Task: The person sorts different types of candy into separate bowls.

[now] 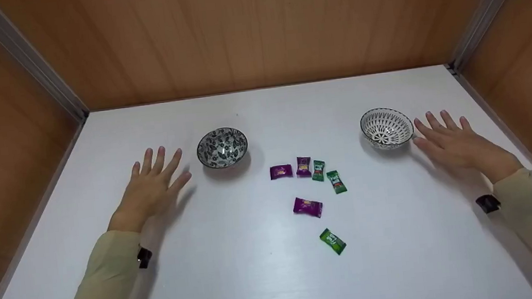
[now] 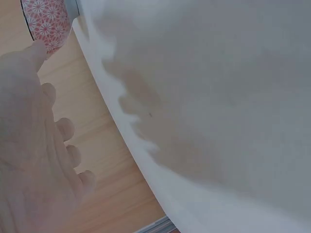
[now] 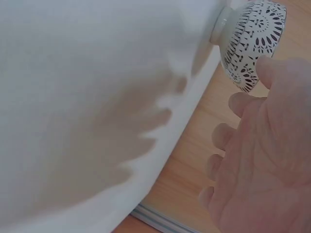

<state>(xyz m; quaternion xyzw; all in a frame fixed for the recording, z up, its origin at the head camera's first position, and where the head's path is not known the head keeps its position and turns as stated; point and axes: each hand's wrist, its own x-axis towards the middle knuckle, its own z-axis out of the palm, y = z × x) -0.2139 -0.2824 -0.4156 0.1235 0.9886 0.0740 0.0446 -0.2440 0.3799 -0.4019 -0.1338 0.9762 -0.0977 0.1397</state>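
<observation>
My left hand [image 1: 150, 187] hovers over the left of the table, fingers spread, holding nothing. Just right of it stands a bowl [image 1: 222, 148] with a dark floral inside; its outside shows a red flower pattern in the left wrist view. My right hand [image 1: 456, 146] is also spread and holds nothing, its thumb and forefinger close to the rim of a white bowl [image 1: 387, 128] with dark dashes inside. Between the bowls lie several wrapped candies: purple ones, such as the nearer purple candy [image 1: 308, 207], two dark green ones, such as the green candy [image 1: 336, 182], and a lighter green candy [image 1: 333, 241].
The white table [image 1: 219, 271] is bounded by a wooden back panel [image 1: 255, 33] and wooden side panels, with metal strips in the corners. Both sleeved forearms reach in from the near edge, each with a dark wrist device [image 1: 144, 257] at the cuff.
</observation>
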